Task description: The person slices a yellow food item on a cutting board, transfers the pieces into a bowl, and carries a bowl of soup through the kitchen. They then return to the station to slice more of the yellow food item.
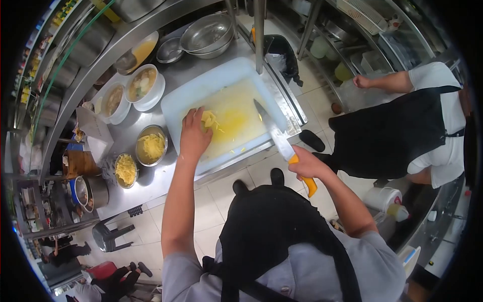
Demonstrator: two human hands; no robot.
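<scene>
My right hand [308, 163] is closed round the yellow handle of a kitchen knife [274, 132], its blade angled up over the right side of the cutting board [181, 98]. A bit of yellow food clings to the blade. On the board's left part, my left hand [195, 135] curls its fingers against a small bunch of yellow shreds [209, 120]; its fingertips are partly hidden. Wet yellow stains and a few loose shreds lie on the board. Left of the board, a metal bowl [141, 157] and a smaller metal container [135, 181] hold more yellow shreds.
Two white bowls of food, one bowl [157, 93] nearer the board, stand at the back left. Metal colanders [207, 32] sit behind the board. A co-worker in a black apron [387, 136] stands at the right. A bin [278, 53] is beyond the table's end.
</scene>
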